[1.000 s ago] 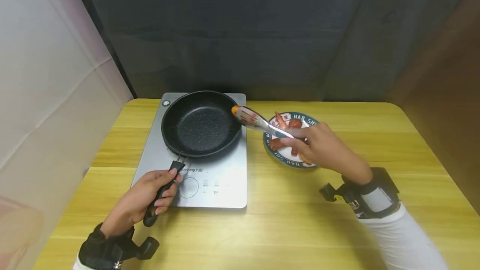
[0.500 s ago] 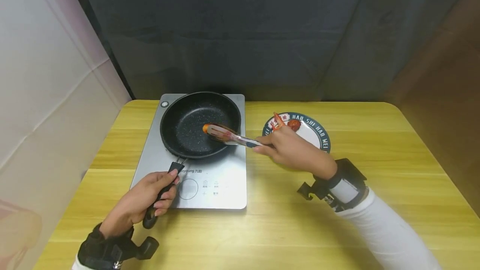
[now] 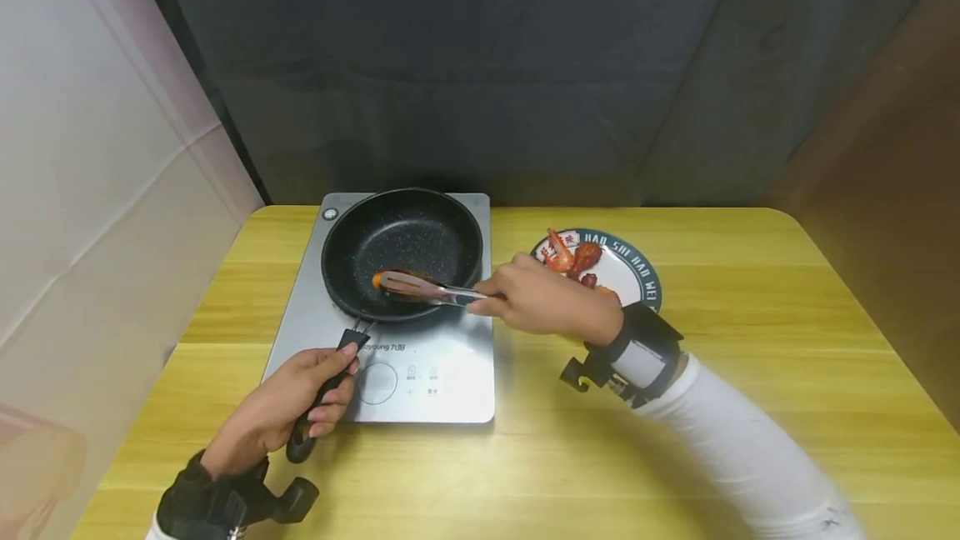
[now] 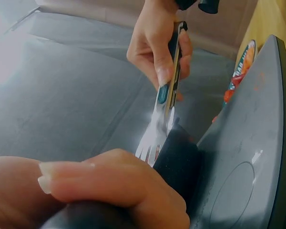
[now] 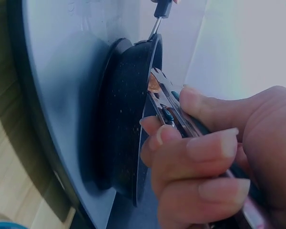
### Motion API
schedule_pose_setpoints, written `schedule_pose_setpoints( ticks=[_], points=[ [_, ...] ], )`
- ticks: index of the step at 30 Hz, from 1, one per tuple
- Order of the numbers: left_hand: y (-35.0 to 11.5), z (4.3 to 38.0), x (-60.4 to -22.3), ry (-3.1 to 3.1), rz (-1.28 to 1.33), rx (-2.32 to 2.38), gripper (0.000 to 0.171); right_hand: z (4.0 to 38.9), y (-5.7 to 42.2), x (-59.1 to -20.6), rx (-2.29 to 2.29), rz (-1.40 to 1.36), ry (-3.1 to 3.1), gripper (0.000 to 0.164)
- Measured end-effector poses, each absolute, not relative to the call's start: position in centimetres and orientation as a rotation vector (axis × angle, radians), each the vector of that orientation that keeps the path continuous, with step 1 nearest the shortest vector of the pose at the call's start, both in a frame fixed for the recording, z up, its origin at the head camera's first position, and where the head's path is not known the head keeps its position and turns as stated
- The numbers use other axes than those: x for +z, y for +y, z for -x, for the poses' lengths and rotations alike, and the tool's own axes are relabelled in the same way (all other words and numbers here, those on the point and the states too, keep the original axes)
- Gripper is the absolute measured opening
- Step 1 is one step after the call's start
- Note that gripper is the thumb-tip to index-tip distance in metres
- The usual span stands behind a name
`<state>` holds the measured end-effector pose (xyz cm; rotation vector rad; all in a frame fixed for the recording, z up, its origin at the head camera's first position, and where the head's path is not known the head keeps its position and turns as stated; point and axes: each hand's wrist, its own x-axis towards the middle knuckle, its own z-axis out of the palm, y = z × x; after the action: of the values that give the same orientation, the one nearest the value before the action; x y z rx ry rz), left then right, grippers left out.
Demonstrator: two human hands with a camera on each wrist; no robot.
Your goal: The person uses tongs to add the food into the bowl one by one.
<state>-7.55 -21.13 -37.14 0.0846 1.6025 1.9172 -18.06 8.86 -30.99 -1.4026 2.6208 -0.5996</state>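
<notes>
My left hand (image 3: 315, 394) grips the black handle (image 3: 330, 386) of a dark speckled frying pan (image 3: 405, 232), which sits on a silver induction cooker (image 3: 457, 382). My right hand (image 3: 536, 294) holds metal tongs (image 3: 427, 288) and squeezes them from the pan's right side. Their tips reach low over the near part of the pan. Between the tips is an orange-brown piece of food (image 5: 153, 83), mostly hidden by the tongs; its orange end (image 3: 377, 280) pokes out at the left. In the left wrist view the tongs (image 4: 157, 129) slope down behind the pan's edge.
Right of the cooker stands a white plate (image 3: 630, 261) with a dark green lettered rim, partly behind my right hand. On it lie a red-orange shrimp (image 3: 557, 255), a glossy brown meat piece (image 3: 587, 255) and other bits. A wooden table (image 3: 750, 315) carries everything, with a dark curtain (image 3: 525, 73) behind.
My right hand has moved left from over the plate, bringing the tongs and the orange-brown piece from the pan's right rim to its near inside. My left hand stays on the handle.
</notes>
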Motion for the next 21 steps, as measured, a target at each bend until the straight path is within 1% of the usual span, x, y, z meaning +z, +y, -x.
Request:
schedule_pose_setpoints(
  ticks=[6,13,18,21],
  points=[
    [-21.2,7.6,-37.0,1.592,-0.104,1.919,0.033,18.2,7.9,-31.0,-0.579,1.435,2.597,0.021],
    [-21.1,7.8,-37.1,1.605,-0.120,1.913,0.034,18.3,7.2,-30.5,-0.514,1.471,2.594,0.028],
    [-21.2,7.7,-37.1,1.602,-0.128,1.921,0.033,18.8,6.7,-30.4,-0.515,1.424,2.554,0.028],
    [-21.3,7.5,-37.1,1.597,-0.126,1.927,0.033,18.9,6.3,-30.2,-0.479,1.384,2.544,0.033]
  ],
)
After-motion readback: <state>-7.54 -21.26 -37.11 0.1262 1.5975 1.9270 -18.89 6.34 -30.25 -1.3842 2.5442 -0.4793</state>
